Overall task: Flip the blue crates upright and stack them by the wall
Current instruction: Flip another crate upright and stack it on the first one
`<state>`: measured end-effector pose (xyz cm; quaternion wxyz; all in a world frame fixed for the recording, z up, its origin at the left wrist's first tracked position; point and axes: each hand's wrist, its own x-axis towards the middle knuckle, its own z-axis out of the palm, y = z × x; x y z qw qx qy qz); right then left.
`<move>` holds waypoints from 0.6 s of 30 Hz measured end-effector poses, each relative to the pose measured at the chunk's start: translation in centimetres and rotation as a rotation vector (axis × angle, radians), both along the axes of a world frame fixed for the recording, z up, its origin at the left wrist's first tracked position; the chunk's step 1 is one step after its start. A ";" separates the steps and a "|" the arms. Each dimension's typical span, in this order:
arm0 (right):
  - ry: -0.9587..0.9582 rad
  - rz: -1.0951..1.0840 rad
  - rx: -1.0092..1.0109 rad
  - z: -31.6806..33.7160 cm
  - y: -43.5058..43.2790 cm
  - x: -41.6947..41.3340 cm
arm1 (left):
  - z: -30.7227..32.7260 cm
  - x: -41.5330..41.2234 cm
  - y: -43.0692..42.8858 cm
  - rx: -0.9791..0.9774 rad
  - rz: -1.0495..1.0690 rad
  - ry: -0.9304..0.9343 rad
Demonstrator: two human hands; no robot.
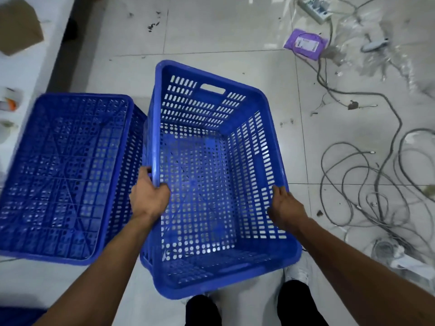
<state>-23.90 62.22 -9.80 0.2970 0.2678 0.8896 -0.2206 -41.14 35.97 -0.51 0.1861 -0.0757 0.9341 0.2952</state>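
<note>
Head view: left hand and right hand had a curled grip on opposite rims of a blue crate, seemingly light and stiff.

I see cool, even, fairly bright light. The glossy floor gives pale glare on the right, and shadows are soft. The left crate is smeared by blur; straight lines bend near the edges.

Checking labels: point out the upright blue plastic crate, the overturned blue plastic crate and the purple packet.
upright blue plastic crate (200,109): head view, far inner wall.
overturned blue plastic crate (63,172): head view, ribbed underside.
purple packet (304,43): head view, middle of its face.
</note>
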 end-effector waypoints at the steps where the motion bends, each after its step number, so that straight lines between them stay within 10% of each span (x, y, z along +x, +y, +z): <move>1: -0.004 -0.029 0.025 0.1 0.6 -0.2 | 0.0 -0.2 0.1 0.026 0.004 -0.010; 18: 0.300 -0.625 0.229 -0.7 8.7 0.0 | -4.5 0.9 0.2 0.194 0.088 -0.249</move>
